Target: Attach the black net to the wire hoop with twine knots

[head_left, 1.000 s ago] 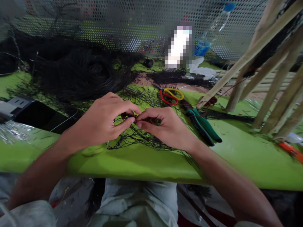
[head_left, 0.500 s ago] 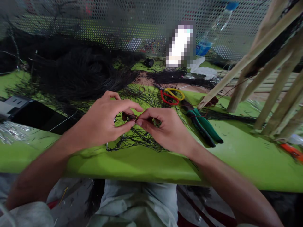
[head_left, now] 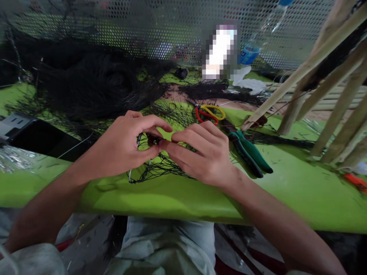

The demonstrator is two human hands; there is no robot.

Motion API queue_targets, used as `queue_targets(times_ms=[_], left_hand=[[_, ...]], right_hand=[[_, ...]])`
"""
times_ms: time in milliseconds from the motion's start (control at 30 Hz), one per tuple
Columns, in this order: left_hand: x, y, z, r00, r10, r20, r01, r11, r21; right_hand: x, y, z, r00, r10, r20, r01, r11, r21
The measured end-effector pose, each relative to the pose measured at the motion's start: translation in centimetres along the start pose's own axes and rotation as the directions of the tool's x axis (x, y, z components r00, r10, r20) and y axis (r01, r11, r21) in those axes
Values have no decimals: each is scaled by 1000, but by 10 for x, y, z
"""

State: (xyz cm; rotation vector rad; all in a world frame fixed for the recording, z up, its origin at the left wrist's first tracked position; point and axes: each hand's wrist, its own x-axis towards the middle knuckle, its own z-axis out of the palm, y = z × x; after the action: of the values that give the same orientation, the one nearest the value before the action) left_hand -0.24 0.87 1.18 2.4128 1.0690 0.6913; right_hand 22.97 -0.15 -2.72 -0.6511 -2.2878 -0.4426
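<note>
The left hand (head_left: 123,147) curves, forefinger and thumb parted, thumb tip at dark strands (head_left: 155,141); the right hand's (head_left: 202,154) fingers meet them there, pinch unclear, above the green worktop (head_left: 172,196).

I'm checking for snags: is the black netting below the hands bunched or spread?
The black netting is loosely spread; green tabletop shows between its strands.
</note>
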Motion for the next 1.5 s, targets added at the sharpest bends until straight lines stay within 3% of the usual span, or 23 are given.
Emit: queue_targets(times_ms=[167,300,433,600,800,1000,1167,1333,1500], left_hand=[[0,-2,-2,999,-5,34,2,997,76],[0,-3,-3,999,30,18,-32,994,103],[1,-2,-1,997,79,0,-78,987,140],[2,-3,0,994,105,-23,-98,974,202],[2,-4,1,992,122,-11,-116,965,234],[2,-5,3,990,144,4,-140,960,242],[3,-4,4,991,133,10,-131,961,243],[2,-2,1,992,121,34,-125,969,211],[2,-4,-2,987,144,68,-156,963,222]], right_hand=[[-3,6,1,999,-43,25,42,999,29],[-2,6,0,991,17,133,-32,993,112],[3,1,0,988,115,101,-138,954,266],[9,6,-6,924,232,305,-382,627,679],[7,17,-6,832,325,450,-544,312,779],[8,16,-6,836,274,475,-540,260,800],[11,20,-12,812,158,562,-582,145,800],[9,29,-12,848,209,488,-513,89,854],[6,30,-8,850,245,467,-454,-110,884]])
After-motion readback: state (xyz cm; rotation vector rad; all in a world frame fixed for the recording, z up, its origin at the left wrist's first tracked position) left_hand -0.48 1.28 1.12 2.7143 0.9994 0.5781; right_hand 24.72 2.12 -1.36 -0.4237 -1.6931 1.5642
